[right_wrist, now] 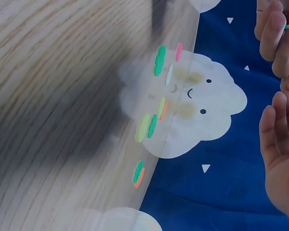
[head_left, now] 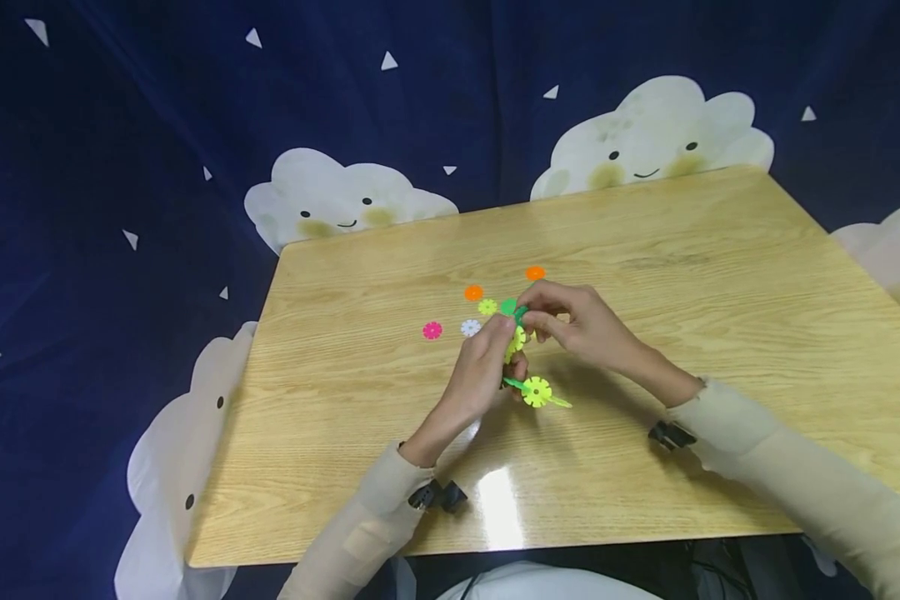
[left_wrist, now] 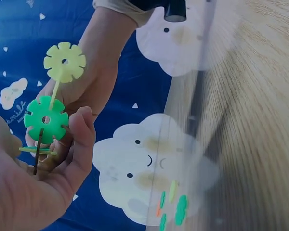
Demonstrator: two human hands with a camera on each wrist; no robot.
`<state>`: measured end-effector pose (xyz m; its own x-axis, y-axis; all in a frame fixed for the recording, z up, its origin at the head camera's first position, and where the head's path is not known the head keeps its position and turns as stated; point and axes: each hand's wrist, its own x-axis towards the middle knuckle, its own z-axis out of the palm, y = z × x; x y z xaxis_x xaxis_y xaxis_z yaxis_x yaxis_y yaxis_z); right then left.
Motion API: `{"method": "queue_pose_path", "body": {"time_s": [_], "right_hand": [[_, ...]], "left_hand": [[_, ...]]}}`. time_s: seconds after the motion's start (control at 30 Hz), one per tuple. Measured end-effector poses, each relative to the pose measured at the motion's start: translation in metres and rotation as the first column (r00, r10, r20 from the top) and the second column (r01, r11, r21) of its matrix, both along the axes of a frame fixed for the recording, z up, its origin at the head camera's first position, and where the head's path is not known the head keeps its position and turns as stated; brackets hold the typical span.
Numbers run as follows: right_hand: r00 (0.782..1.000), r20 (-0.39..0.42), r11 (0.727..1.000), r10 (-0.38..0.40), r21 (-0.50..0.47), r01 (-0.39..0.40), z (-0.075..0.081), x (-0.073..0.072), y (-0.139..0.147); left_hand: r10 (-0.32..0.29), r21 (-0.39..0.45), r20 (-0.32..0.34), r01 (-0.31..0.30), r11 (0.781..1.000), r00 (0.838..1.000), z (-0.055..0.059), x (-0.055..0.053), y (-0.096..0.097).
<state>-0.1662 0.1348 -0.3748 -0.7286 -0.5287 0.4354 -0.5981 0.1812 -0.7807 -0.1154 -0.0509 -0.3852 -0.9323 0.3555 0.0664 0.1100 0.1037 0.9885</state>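
Note:
My left hand (head_left: pixel 478 367) grips a chain of joined notched plastic discs. From under its fingers a yellow disc (head_left: pixel 536 392) sticks out toward the table's front, with another yellow one edge-on beside it. In the left wrist view, a green disc (left_wrist: pixel 46 120) and a pale yellow disc (left_wrist: pixel 65 62) are slotted together in the chain. My right hand (head_left: pixel 585 325) pinches a green disc (head_left: pixel 521 314) between thumb and fingers at the chain's far end, close to the left fingertips. Fingers partly hide the middle of the chain.
Loose discs lie on the wooden table (head_left: pixel 345 375) just beyond the hands: pink (head_left: pixel 432 331), white (head_left: pixel 470 327), yellow (head_left: pixel 487 307), green (head_left: pixel 508 307), and orange ones (head_left: pixel 473 292) farther back. A dark blue curtain with white clouds (head_left: pixel 345 200) stands behind the table.

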Motion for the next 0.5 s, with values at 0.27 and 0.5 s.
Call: {"method": "queue_pose_path", "body": {"time_s": [0.27, 0.5], "right_hand": [[0.997, -0.079, 1.000, 0.027, 0.003, -0.027, 0.015, 0.005, -0.005], [0.984, 0.157, 0.991, -0.086, 0.113, 0.068, -0.012, -0.024, 0.007]], "left_hand": [[0.026, -0.030, 0.043, -0.024, 0.999, 0.999, 0.001, 0.002, -0.001], [0.035, -0.007, 0.057, -0.035, 0.999, 0.998, 0.003, 0.003, 0.000]]}}
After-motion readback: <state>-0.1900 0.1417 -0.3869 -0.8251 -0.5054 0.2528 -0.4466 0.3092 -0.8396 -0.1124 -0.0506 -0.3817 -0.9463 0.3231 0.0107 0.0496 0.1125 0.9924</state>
